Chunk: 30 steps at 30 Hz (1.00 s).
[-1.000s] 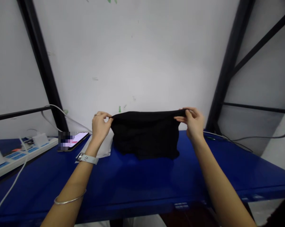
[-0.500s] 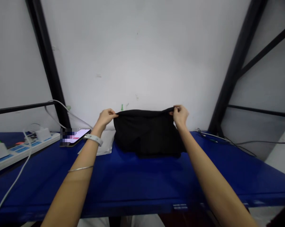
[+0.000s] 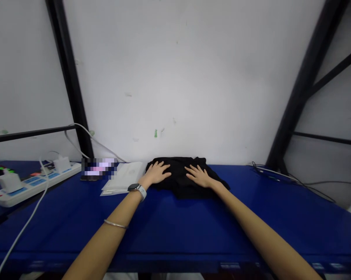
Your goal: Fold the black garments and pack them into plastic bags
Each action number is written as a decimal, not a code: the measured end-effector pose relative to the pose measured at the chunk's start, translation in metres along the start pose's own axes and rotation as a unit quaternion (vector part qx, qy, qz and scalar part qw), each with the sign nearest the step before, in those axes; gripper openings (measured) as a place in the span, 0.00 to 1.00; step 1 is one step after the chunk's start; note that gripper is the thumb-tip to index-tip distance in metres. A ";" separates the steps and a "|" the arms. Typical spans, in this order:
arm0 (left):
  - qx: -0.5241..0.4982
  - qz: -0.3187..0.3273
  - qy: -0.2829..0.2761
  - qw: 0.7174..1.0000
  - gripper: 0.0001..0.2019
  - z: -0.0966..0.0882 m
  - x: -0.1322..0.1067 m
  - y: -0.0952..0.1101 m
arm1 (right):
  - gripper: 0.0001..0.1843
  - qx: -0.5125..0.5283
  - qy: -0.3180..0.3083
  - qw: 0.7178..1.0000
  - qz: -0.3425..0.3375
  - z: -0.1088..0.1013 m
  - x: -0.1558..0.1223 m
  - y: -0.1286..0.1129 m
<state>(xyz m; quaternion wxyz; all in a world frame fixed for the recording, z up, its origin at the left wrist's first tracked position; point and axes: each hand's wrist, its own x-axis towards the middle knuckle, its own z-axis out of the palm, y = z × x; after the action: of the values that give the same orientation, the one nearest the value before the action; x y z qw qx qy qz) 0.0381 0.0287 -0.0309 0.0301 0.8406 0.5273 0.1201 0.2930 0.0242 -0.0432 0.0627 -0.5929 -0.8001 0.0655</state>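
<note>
A folded black cloth [image 3: 179, 171] lies flat on the blue table [image 3: 175, 229] near the white wall. My left hand [image 3: 156, 174] rests palm down on the cloth's left part, fingers stretched out. Just to its right, my right hand [image 3: 199, 175] lies flat on the cloth's right part, fingers spread. Neither hand grips anything. A watch [image 3: 137, 189] and a thin bangle are on my left arm.
A white paper sheet [image 3: 124, 177] lies left of the cloth, beside a phone [image 3: 98, 168]. A white power strip [image 3: 32, 182] with plugged chargers and a cable sits at far left. Black frame posts [image 3: 303, 85] rise on both sides. Cables [image 3: 280, 173] lie at the back right.
Both hands held the cloth up by its top edge; they have since lowered it onto the table and now lie flat on top of it.
</note>
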 end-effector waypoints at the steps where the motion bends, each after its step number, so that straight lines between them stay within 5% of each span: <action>1: 0.003 -0.014 -0.031 0.999 0.31 0.005 -0.001 -0.001 | 0.34 -0.008 -0.013 1.000 0.005 0.004 -0.001 -0.002; 4: 0.011 -0.033 -0.071 0.997 0.33 0.016 -0.003 -0.005 | 0.34 -0.028 -0.018 0.999 0.008 0.008 -0.005 -0.006; 11: 0.035 0.016 0.010 0.999 0.30 0.016 -0.014 0.005 | 0.31 -0.047 -0.014 0.999 -0.010 0.007 -0.008 -0.006; 30: 0.044 0.055 -0.014 0.997 0.27 0.016 -0.022 0.018 | 0.34 -0.013 0.025 1.000 0.005 0.012 -0.008 -0.001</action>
<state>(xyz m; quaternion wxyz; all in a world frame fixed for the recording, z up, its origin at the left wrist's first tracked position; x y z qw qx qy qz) 0.0487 0.0028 -0.0474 -0.0058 0.8703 0.4848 0.0865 0.2925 0.0161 -0.0551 0.0746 -0.5993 -0.7960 0.0407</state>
